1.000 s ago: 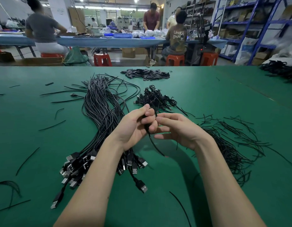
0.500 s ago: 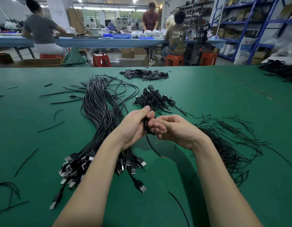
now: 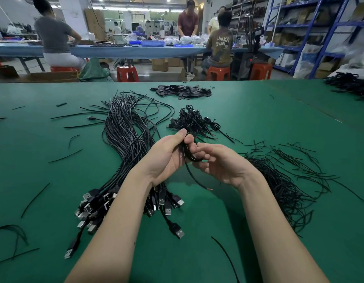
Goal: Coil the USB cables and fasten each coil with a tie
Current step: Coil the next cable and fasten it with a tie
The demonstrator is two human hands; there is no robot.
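My left hand (image 3: 166,158) grips a small black cable coil (image 3: 190,157) above the green table (image 3: 258,119). The coil's loose tail (image 3: 197,180) hangs down between my wrists and ends in a red tip. Fingers of my right hand (image 3: 220,162) curl against the coil from the right. A long bundle of loose USB cables (image 3: 126,135) lies to the left, its plugs (image 3: 95,207) fanned under my left forearm. Finished coils (image 3: 193,121) are heaped just beyond my hands. A heap of thin black ties (image 3: 283,180) lies to the right.
Flat black pieces (image 3: 181,91) are piled near the far edge. Stray ties (image 3: 64,157) lie scattered across the left of the table. More black cables (image 3: 352,84) sit at the far right. Several people work at a blue bench (image 3: 115,51) behind.
My hands have turned the coil; my right palm now faces up more and its fingers have shifted lower on the coil. The hanging tail swung slightly right.
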